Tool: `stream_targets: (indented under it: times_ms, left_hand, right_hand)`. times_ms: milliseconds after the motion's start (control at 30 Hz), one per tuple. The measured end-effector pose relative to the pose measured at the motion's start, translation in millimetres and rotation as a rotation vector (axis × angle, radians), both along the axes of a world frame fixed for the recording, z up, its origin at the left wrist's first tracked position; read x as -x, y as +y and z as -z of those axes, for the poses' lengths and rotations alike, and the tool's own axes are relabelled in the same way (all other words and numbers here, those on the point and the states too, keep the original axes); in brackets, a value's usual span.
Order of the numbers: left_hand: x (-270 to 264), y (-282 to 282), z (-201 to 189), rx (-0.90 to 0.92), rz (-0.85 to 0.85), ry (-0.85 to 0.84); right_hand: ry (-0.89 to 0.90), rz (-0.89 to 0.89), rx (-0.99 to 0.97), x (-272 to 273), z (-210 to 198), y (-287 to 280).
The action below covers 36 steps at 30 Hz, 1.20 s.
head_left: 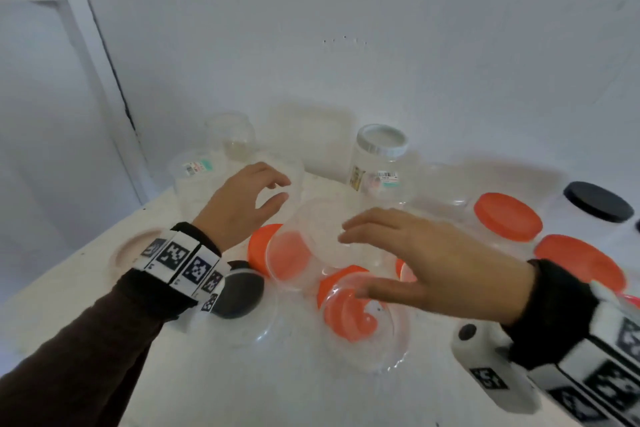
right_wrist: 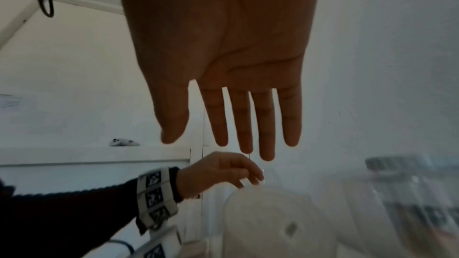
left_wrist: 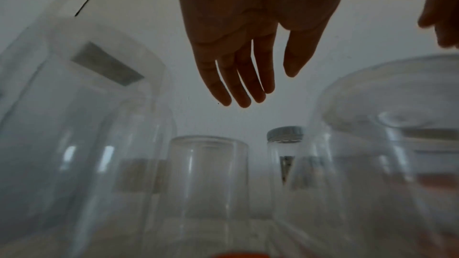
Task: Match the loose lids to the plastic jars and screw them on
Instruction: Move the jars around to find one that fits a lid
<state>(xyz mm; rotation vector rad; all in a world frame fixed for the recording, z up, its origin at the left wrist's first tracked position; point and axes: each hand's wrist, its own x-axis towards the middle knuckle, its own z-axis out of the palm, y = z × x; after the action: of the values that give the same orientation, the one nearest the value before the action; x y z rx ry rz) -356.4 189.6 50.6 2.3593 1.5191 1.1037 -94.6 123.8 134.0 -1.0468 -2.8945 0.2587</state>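
My left hand (head_left: 281,189) hovers with loosely curled fingers above the clear jars, holding nothing; in the left wrist view this hand (left_wrist: 270,87) hangs free in the air. My right hand (head_left: 353,262) is spread flat with straight fingers over a clear lidless jar (head_left: 322,232), and whether it touches the jar is unclear. In the right wrist view the right hand (right_wrist: 218,144) is empty. Two clear jars with orange lids (head_left: 263,248) (head_left: 343,308) lie tipped below the hands. A loose black lid (head_left: 239,291) lies under my left wrist.
A silver-lidded jar (head_left: 381,156) stands at the back. Two orange-lidded jars (head_left: 507,220) (head_left: 581,267) and a black-lidded jar (head_left: 597,201) stand at the right. Open clear jars (head_left: 194,180) (head_left: 235,139) stand at the back left. A pale lid (head_left: 133,251) lies far left on the white table (head_left: 86,305).
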Motion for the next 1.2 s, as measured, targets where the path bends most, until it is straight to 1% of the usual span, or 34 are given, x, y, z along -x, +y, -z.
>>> stream_targets:
  times_ms: [100,167,333,500,633,767,967,1200]
  left_hand:
    - [12,-35,17,0.12,0.02,0.052]
    - [20,-52,30,0.195,0.045,0.109]
    - [28,-78,48,0.378,0.095,0.319]
    - [26,-85,64,0.522,0.127,0.506]
    - [25,-85,70,0.548,0.122,0.615]
    - [22,-84,69,0.569,0.099,0.645]
    - [24,-82,68,0.589,0.084,0.592]
    - [25,-82,62,0.602,0.103,0.584]
  right_hand:
    - [-0.152,0.005,0.048,2,27,-19]
    - [-0.211,0.004,0.064,1,42,-26]
    - [-0.229,0.027,0.031,-2,67,-30]
    - [-0.254,0.052,-0.045,-1,76,-34]
    - [-0.225,0.107,0.011,-12,71,-37]
    - [-0.24,0.133,0.07,-33,65,-43]
    - [-0.276,0.192,0.143,-64,60,-53]
    - [-0.368,0.213,0.157,-69,62,-57]
